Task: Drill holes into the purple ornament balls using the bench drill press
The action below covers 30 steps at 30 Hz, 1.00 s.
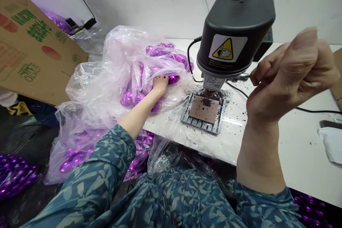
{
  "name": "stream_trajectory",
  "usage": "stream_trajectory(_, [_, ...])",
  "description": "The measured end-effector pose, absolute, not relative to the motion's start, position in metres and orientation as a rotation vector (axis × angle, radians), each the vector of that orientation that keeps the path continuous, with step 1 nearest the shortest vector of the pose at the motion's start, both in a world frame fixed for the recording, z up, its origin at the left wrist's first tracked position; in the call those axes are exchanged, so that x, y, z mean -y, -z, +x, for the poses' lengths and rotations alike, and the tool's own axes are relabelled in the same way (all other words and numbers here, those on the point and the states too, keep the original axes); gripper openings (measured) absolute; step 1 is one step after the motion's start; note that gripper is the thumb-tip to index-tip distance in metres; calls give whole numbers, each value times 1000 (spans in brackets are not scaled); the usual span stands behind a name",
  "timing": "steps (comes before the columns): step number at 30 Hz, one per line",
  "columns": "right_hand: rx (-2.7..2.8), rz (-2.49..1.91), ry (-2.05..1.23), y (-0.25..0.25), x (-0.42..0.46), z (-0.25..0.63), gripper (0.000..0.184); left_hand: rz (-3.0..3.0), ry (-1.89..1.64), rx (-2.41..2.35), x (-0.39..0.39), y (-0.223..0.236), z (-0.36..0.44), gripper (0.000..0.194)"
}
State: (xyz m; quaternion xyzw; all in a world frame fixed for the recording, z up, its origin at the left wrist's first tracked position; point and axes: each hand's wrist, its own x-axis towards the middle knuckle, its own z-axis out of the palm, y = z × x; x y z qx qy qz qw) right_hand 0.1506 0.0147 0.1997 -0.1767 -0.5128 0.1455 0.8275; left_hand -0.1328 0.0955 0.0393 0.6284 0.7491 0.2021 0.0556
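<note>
My left hand (pixel 160 84) reaches into a clear plastic bag (pixel 93 82) on the table, among shiny purple balls (pixel 173 78). Its fingertips are hidden there, so I cannot tell whether they hold a ball. My right hand (pixel 291 74) is closed around the lever (pixel 242 77) at the right side of a small black drill press (pixel 237 25). Under the drill head, a brown square board (pixel 204 109) with a small dark hole lies on the slotted metal base (pixel 211 127). Dark shavings are scattered over the board and around it.
A cardboard box (pixel 34 46) stands at the left. More purple balls (pixel 16 176) lie in bags below, at lower left. A black cable (pixel 317 110) runs across the white table (pixel 294 139). A white packet (pixel 331 144) lies at the right edge.
</note>
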Motion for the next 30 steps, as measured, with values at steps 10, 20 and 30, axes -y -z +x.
stream_trajectory(10, [1153, -355, -255, -197, -13, 152, 51, 1715, -1093, -1453, -31, -45, -113, 57])
stream_trajectory(20, [1202, -430, -172, -200, -9, 150, 53, 1061, -1192, -1033, -7, -13, -52, 63])
stream_trajectory(30, [1253, -582, -137, -192, -12, 153, 55, 1320, -1248, -1090, -12, 3, -25, 69])
